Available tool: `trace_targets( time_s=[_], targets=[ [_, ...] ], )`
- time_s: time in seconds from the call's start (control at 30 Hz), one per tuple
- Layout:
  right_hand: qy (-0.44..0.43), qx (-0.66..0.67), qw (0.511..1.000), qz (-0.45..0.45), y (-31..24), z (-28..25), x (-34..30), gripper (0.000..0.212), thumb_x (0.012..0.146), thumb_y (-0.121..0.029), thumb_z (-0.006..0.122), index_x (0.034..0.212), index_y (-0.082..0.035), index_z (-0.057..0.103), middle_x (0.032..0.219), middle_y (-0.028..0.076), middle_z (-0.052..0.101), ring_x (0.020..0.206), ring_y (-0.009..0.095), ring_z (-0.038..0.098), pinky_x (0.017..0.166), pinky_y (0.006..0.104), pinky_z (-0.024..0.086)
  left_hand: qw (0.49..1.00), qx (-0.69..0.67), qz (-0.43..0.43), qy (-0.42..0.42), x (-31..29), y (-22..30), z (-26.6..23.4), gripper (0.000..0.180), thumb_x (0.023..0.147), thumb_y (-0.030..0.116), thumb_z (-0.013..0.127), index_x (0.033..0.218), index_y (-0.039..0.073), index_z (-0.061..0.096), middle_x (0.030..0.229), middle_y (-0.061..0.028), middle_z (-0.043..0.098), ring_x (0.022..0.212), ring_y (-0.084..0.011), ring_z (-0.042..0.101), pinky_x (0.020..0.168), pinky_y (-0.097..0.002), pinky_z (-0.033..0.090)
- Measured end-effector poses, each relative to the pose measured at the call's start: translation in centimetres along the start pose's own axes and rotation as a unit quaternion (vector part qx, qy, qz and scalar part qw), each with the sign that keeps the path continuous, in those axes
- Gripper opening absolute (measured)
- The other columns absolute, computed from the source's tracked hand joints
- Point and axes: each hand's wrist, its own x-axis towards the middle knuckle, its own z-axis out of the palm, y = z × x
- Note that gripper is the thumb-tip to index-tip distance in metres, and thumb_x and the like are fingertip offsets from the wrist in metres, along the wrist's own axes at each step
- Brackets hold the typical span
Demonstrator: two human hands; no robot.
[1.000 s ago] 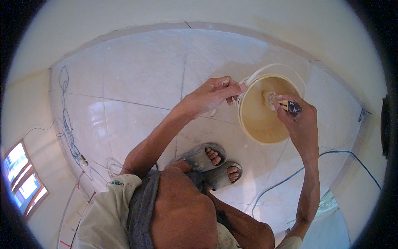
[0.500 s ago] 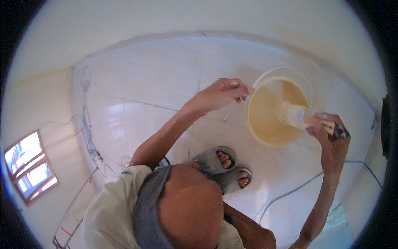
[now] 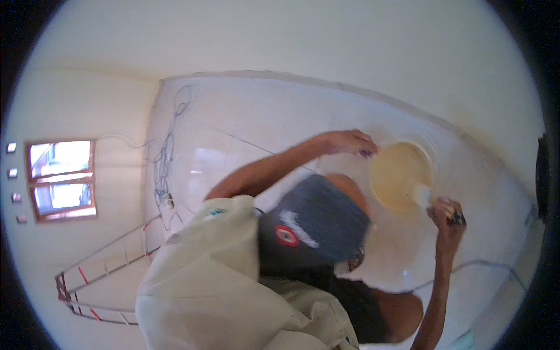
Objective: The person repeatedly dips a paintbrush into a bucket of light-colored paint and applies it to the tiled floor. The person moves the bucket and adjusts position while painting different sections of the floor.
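Observation:
A round bucket [image 3: 433,160] stands on the floor ahead and to the right, with pale yellow paint in it. My right hand [image 3: 446,219] is closed around the handle of a wide paintbrush [image 3: 421,195]. Its bristle end lies over the bucket's near right rim, and the dark end of the handle sticks out past my fingers. At the bucket's left side is my left hand [image 3: 353,143], fingers curled together, their tips close to the rim. What those fingers hold, if anything, cannot be made out.
Tangled cable [image 3: 165,154] lies along the left wall, below a window [image 3: 63,181]. A ladder [image 3: 108,265] is at the lower left. Another hose or cable [image 3: 490,263] crosses the floor at right. The far wall [image 3: 280,41] curves behind the bucket.
The view has tilted, bringing more of my shirt, the ladder and the window in. The brush has moved from over the paint's middle toward the bucket's near right rim. My left hand stays beside the rim.

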Motion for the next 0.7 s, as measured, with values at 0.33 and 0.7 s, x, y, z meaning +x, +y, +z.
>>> trace_targets(
  time_s=[0.33,0.7],
  targets=[
    [0.033,0.036,0.994,0.097,0.9,1.0,0.2,0.022,0.092,-0.014,0.070,0.107,0.001,0.063,0.105,0.014,0.067,0.092,0.023,0.070,0.084,0.0369,0.062,0.983,0.098,-0.045,-0.146,1.4,5.0,-5.0,0.038,0.098,0.044,0.059,0.110,0.009,0.067,0.095,-0.0001,0.065,0.095,-0.0115,0.058,0.085,-0.0301,0.044],
    [0.132,0.059,0.969,0.202,-1.5,2.1,0.0,0.016,0.092,-0.009,0.069,0.104,0.000,0.063,0.103,0.011,0.069,0.090,0.019,0.070,0.083,0.0348,0.061,0.957,0.024,-0.053,-0.284,7.1,3.0,-7.5,0.027,0.101,0.025,0.058,0.113,0.002,0.064,0.101,-0.0031,0.067,0.102,-0.0150,0.060,0.096,-0.0321,0.045]
  ],
)
